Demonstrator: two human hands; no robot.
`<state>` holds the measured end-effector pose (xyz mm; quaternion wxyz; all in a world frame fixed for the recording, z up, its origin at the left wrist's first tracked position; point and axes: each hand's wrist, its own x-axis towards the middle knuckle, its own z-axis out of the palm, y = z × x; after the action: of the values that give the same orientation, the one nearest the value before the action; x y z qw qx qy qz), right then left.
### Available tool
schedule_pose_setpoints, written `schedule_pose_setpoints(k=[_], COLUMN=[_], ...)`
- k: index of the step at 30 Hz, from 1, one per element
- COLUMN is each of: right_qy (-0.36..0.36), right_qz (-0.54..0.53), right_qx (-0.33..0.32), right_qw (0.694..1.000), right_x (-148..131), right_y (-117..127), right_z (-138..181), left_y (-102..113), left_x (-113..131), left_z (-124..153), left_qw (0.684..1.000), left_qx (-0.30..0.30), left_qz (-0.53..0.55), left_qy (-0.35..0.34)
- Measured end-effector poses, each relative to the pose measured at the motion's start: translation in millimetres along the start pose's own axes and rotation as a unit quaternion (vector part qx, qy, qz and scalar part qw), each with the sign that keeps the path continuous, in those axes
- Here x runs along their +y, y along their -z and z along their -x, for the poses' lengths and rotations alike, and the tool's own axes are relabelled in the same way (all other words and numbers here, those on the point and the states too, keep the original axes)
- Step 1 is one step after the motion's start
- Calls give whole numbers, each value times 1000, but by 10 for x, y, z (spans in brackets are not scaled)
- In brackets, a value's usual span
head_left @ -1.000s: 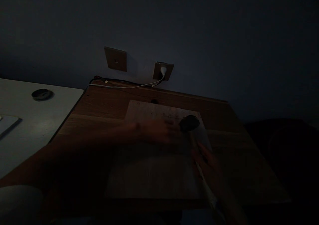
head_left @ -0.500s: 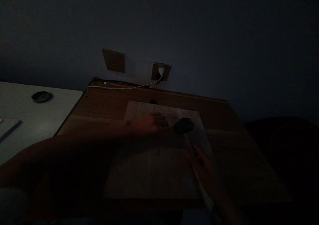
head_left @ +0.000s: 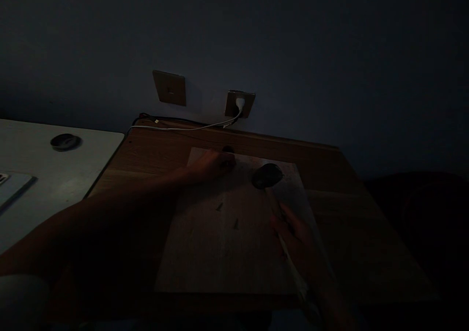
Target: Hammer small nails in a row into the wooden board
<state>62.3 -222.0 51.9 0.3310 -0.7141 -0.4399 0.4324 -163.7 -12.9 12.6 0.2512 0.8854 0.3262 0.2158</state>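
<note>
1. Since the light is v. poor, detail is limited. Nearest the camera, the right hand [head_left: 295, 236] is clenched round the handle of a hammer [head_left: 267, 175], gripping approx. mid-handle, w/ the pale butt end sticking out toward the person.
2. Hammer's long axis runs near-right to far-left. From the right hand the dark head lies farther off and a bit left, over the far right part of the board [head_left: 220, 267]. Can't tell if the head rests on the board or hangs just above it.
3. Board is pale and lies flat on the brown table [head_left: 146, 150]. Two small dark nails [head_left: 219, 206] lie approx. mid-board, near each other, left of the handle and nearer than the head. A 3rd speck further left is too dim to name.
4. Nails sit btw. the two hands: the right hand's fingers are nearer the closer nail, the left hand nearer the farther one.
5. Left hand [head_left: 212, 166], arm stretched across from the near left, is at the board's far edge, fingertips by a small dark spot [head_left: 227, 150]. Whether it pinches anything or lies loose, can't tell, too dark. It is left of the hammer head, not touching it.
6. Beyond, a white cable [head_left: 183, 127] runs along the table's back edge to a plug in a wall socket [head_left: 240, 104], w/ a blank plate [head_left: 169, 88] left of it. Far left is a white table [head_left: 54, 184] w/ a round dark thing [head_left: 65, 141] on it.
</note>
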Motion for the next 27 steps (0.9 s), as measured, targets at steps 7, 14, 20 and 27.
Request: schedule_pose_setpoints(k=[7,14,20,27], right_qy=[7,49,78,70], right_qz=[-12,-37,-10,-10], right_qx=[-12,-55,-73,-70], right_qw=[1000,997,994,995], right_x=[-95,-245,-282,-244], right_y=[-56,-255,-376,-411], right_z=[-68,-319,-437,-426], left_y=[-20,-21,-21,-31], left_x=[-47,-25,-20,-52], left_z=[-19,-31,-11,-40], left_qw=[1000,998,998,997], left_qx=[9,12,11,10], left_qz=[4,55,66,73], left_qy=[-25,9,21,23])
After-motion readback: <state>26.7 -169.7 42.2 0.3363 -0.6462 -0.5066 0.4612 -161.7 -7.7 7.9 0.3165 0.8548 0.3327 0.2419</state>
